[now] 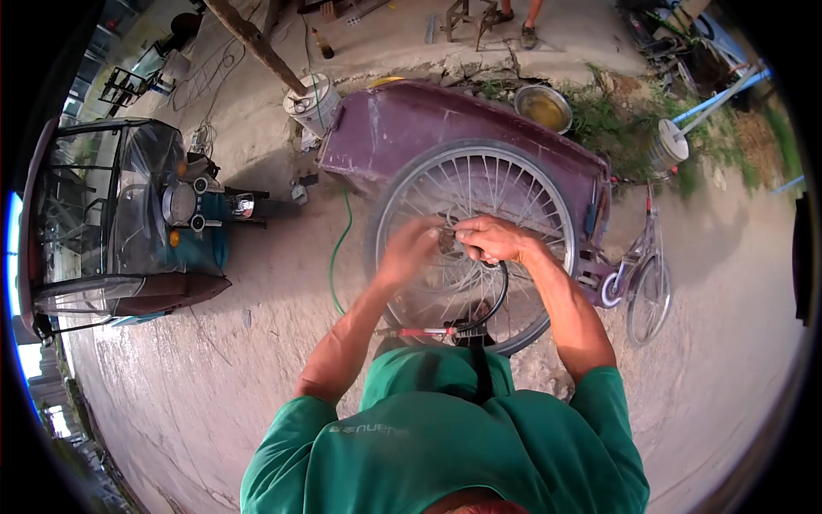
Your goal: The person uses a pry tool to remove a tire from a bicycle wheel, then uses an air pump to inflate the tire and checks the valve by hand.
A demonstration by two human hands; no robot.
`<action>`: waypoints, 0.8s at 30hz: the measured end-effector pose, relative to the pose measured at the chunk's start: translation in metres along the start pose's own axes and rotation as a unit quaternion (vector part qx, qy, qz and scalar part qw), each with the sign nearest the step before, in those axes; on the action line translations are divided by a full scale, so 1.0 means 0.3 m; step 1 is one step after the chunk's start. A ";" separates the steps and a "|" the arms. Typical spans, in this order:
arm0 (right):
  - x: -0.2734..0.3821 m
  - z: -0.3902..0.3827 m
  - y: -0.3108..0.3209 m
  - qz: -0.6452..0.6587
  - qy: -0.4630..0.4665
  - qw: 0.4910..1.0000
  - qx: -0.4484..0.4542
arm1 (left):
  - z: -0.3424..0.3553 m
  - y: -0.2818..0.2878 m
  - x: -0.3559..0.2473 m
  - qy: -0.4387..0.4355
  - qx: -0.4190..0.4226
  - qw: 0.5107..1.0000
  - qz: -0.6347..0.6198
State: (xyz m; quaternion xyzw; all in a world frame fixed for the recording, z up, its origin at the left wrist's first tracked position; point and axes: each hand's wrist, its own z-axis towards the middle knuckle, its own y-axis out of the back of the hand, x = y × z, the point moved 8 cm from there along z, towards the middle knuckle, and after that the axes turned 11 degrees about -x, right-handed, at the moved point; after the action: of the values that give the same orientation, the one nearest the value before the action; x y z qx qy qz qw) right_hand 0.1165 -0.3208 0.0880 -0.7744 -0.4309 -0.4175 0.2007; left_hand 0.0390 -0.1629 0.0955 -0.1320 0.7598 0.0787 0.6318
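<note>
Spoked wheel [479, 151]: we judge that close fingertip work here is best done with the right hand [492, 237] steady, the left hand [413, 247] making small movements, and the black hose [503, 295] free of strain. We find the wheel beside the purple cart [411, 128], its rim encircling both hands in view. Right fingers are curled and pinched, left fingers bent and blurred; what either grips, we cannot tell.

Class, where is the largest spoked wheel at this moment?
In the head view, the largest spoked wheel is just right of centre, at the near side of the purple cart, with the left hand and right hand over its spokes.
</note>
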 end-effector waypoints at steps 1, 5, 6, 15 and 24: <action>0.017 0.000 -0.006 0.005 0.000 1.000 -0.008 | 0.032 0.006 0.023 0.018 0.015 1.000 0.006; 0.169 -0.008 -0.044 -0.282 0.213 0.911 -0.211 | 0.139 0.082 0.168 0.118 -0.033 0.992 -0.043; 0.205 -0.035 -0.059 -0.295 0.278 0.870 -0.280 | 0.156 0.088 0.198 0.123 -0.026 0.991 -0.050; 0.161 0.094 -0.199 -0.401 0.261 0.815 -0.326 | 0.220 0.238 0.275 0.153 0.028 0.987 -0.040; 0.149 0.173 -0.069 -0.222 0.227 0.816 -0.482 | 0.302 0.477 0.251 -0.023 -0.122 0.942 0.313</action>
State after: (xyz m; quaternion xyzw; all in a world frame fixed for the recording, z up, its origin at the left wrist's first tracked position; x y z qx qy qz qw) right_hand 0.1364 -0.2524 0.0940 -0.5385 -0.2769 -0.7691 -0.2043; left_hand 0.0685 -0.0082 -0.0024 0.0385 0.7328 0.3675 0.5714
